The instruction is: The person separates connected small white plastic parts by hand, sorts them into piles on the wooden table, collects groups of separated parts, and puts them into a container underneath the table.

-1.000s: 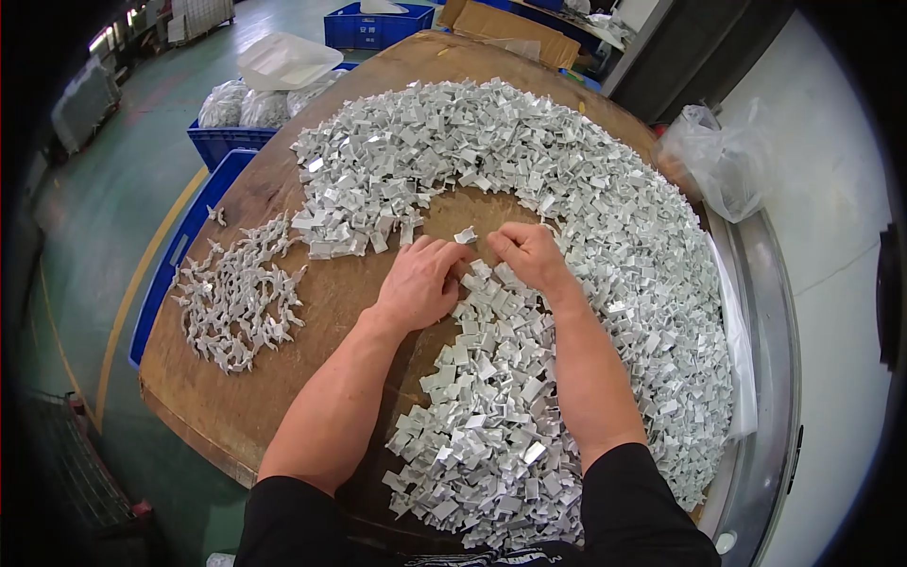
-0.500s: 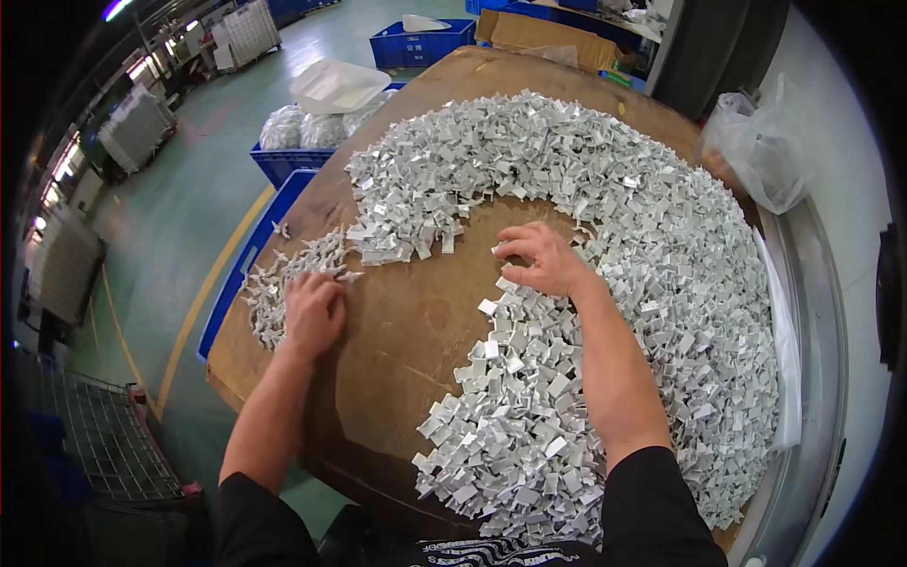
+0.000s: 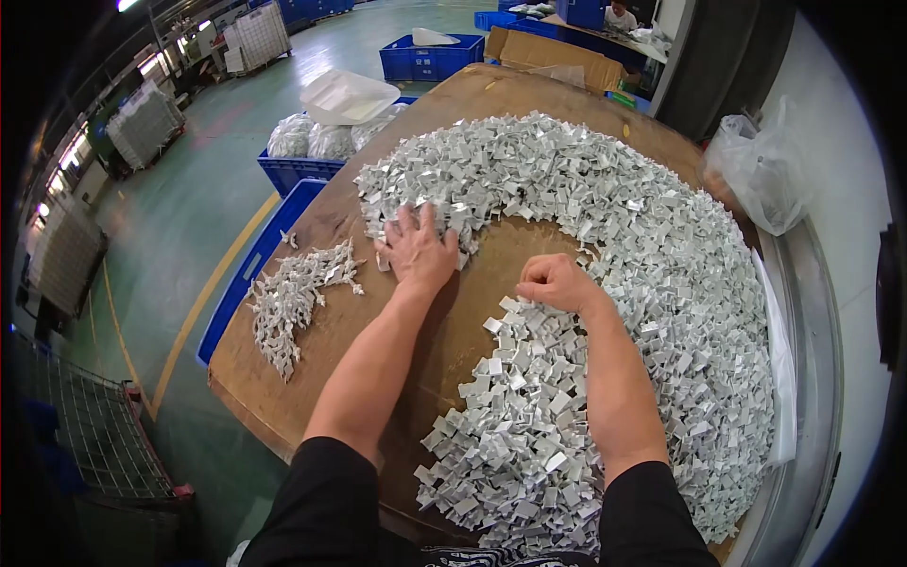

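Observation:
My left hand lies with its fingers spread over the near left end of a large curved pile of small silvery metal pieces, touching them. My right hand is closed, with thumb and fingers curled together at the tip of the pile's near arm. Whatever may be between those fingers is hidden. To the left of my left hand, a smaller heap of thin, branching grey metal bits is spread near the table edge. Bare brown tabletop shows between the two ends of the pile.
Along the left edge of the wooden table stands a blue crate. Behind it, another blue crate carries filled clear bags and a white scoop-like tray. A plastic bag sits by the wall at right. A person is at the back.
My left hand has moved from the branching bits up and right onto the silvery pile, its fingers spreading. My right hand has shifted slightly right and down, with its fingers curled tighter.

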